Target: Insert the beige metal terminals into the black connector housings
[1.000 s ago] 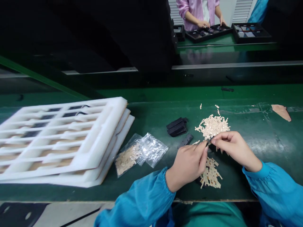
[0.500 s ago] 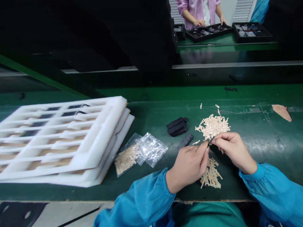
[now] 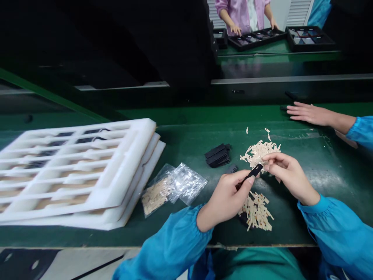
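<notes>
My left hand (image 3: 225, 200) is shut on a narrow black strip (image 3: 250, 175), gripping its near end between fingers and thumb. My right hand (image 3: 287, 175) is pinched at the strip's far end, and I cannot tell whether it holds anything. Just above my hands lies a loose pile of small beige strips (image 3: 258, 153). A second beige pile (image 3: 258, 213) sits below them, between my wrists. A stack of black parts (image 3: 218, 155) and a single black piece (image 3: 232, 169) lie left of my fingers.
A stack of white foam trays (image 3: 140, 171) fills the left bench. A clear plastic bag (image 3: 188, 183) lies beside a bag of beige strips (image 3: 155, 196). A co-worker's hand (image 3: 309, 114) reaches in at the right. Across the bench, a person in pink (image 3: 244, 11) handles black trays (image 3: 256, 40).
A co-worker's hand has entered from the right. My hands have drawn slightly apart and toward me, and more of the black strip shows, tilted up to the right.
</notes>
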Available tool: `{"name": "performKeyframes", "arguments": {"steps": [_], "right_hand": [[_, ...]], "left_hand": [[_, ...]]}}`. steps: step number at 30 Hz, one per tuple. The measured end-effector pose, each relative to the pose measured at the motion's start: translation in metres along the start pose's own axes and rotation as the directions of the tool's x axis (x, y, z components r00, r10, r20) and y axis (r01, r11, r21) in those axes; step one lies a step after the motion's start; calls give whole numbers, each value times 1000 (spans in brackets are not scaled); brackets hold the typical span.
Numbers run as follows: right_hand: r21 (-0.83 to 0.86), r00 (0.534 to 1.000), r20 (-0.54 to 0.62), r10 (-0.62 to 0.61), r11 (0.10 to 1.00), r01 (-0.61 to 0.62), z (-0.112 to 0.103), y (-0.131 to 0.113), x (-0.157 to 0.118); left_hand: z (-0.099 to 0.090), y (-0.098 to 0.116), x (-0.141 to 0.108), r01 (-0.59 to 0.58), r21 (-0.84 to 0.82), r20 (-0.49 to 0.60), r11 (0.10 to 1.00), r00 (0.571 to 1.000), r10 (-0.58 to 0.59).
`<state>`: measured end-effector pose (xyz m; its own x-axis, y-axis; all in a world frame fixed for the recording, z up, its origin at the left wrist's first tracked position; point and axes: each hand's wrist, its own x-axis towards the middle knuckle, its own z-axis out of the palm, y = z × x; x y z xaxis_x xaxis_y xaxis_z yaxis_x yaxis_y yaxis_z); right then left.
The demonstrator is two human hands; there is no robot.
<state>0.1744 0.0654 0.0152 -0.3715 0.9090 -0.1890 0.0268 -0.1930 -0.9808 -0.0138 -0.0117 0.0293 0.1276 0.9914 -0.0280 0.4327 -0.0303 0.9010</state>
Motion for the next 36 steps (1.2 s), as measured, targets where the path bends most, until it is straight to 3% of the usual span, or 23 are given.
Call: {"name": "performKeyframes", "arguments": {"steps": [3, 6, 11, 14, 16, 17, 19, 21, 23, 25, 28, 30, 32, 34, 36], "right_hand": [[-7, 981, 190, -47, 999, 49, -2, -6, -1], [22, 960, 263, -92, 996, 90, 0, -6, -2], [25, 957, 257, -138, 990, 136, -2, -1, -4], [-74, 945, 322, -53, 994, 81, -8, -1, -2], [-136, 938, 345, 17, 990, 32, -14, -3, 3], [-142, 954, 298, 27, 990, 16, -17, -5, 6], [-107, 996, 92, 5, 994, 5, -23, -8, 15], [-84, 992, -125, 9, 996, -19, -29, -8, 23], [-147, 980, -195, 45, 986, -74, -34, -6, 28], [-283, 991, -126, 54, 955, -88, -37, -1, 27], [-468, 986, 161, 39, 883, 42, -37, 3, 18], [-559, 929, 363, 73, 815, 155, -32, 2, 11], [-649, 862, 491, 127, 714, 264, -25, -1, 4], [-722, 821, 545, 169, 593, 357, -18, -4, 0], [-770, 812, 549, 197, 497, 400, -13, -6, -2]], "left_hand": [[-3, 3, 2, 125, -282, 117, 951, 989, -95], [-2, 4, 2, 189, -369, 176, 910, 976, -131], [-3, 4, 3, 208, -360, 199, 909, 969, -143], [-7, 4, 4, 177, -268, 253, 947, 961, -108], [-10, 3, 5, 110, -108, 238, 988, 968, -81], [-11, 2, 5, 81, -10, 189, 997, 979, -77], [-13, 0, 4, 69, 164, 36, 984, 996, -76], [-15, -1, 3, 82, 261, -114, 962, 992, -53], [-17, -2, 2, 65, 308, -160, 949, 987, -15], [-19, -2, 2, 38, 349, -120, 936, 993, 5], [-22, -1, 3, -27, 427, 37, 904, 999, 13], [-25, 0, 4, -86, 478, 169, 874, 986, 5], [-26, 1, 4, -135, 502, 282, 854, 959, -14], [-25, 1, 4, -168, 503, 343, 848, 939, -17], [-21, 0, 4, -189, 499, 366, 846, 931, -8]]}}
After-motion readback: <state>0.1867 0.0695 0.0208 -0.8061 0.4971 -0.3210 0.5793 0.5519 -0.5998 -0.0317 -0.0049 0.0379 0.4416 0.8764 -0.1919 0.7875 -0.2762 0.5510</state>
